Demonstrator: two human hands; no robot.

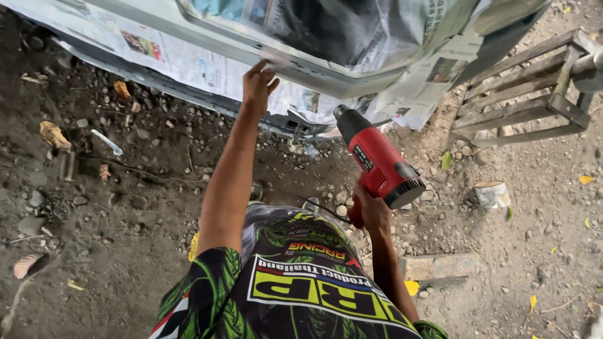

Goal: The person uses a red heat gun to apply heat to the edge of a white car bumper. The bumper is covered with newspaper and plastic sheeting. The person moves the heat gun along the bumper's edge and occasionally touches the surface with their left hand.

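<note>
Head view: the left hand [258,85] is raised with fingers spread loosely, fingertips resting on the grey panel [314,72] — a metal body part masked with newspaper [188,59]. The right hand [372,210] is closed around the grip of a red heat gun [379,162], its nozzle aimed up at the panel's lower edge — near it, not touching. Below lies gravelly dirt ground [125,220]; a wooden frame [524,94] stands to the right.

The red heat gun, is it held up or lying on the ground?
Held up: the right hand grips the red heat gun by its handle, above the dirt, nozzle toward the newspaper-covered panel.
</note>
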